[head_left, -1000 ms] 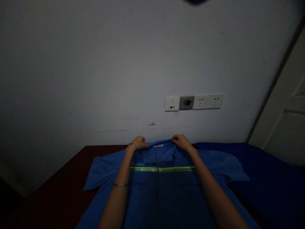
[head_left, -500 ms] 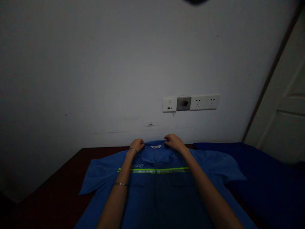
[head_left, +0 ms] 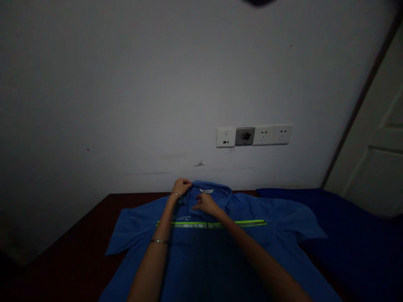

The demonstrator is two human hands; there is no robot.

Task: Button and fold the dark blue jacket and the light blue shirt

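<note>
Head view: the blue shirt point(head_left: 201, 251) lies spread on the dark red surface point(head_left: 82, 237), its collar point(head_left: 212, 185) at the far side. The left hand point(head_left: 181, 186) clamps the collar's left part with its fingers; the right hand point(head_left: 207, 204) has fingers together near the collar's front, whether on cloth I cannot tell. The shirt should be light and soft; the probably stiffer collar edge seems a good hold.

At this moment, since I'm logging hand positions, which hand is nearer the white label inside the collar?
Right. In the picture, the right hand is just below the label; the left hand is farther off, to its left, at the edge of the collar.
</note>
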